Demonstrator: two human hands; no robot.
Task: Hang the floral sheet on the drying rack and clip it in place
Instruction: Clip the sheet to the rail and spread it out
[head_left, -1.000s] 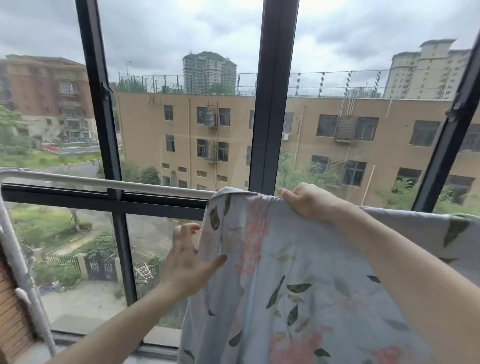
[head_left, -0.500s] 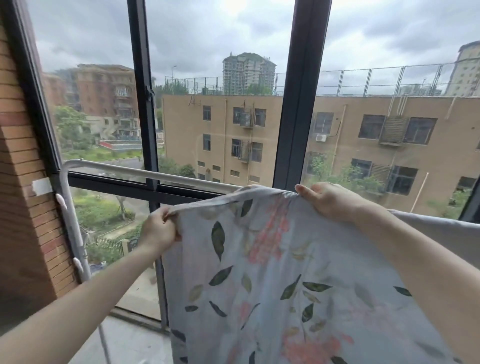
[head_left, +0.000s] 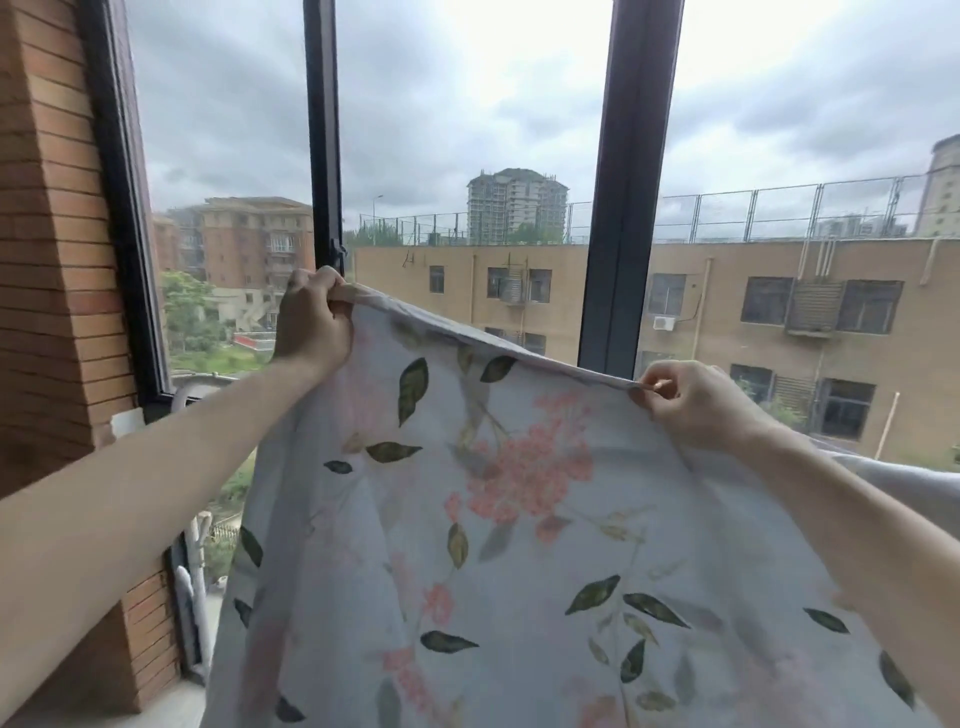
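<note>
Head view: left hand (head_left: 311, 322) grips sheet (head_left: 519, 545) corner mid-left, right hand (head_left: 696, 405) pinches edge mid-right; keep edge taut, lower evenly over rack (head_left: 195, 382).

I stand at a home balcony high up: brick wall (head_left: 57, 312), dark-framed window (head_left: 623, 208), a drying rack (head_left: 200, 597), apartment blocks (head_left: 727, 312) outside.

— What carries the sheet here?
— A white drying rack (head_left: 200, 387) by the window, mostly hidden; the floral sheet (head_left: 519, 545) drapes over its rail at far right
</note>
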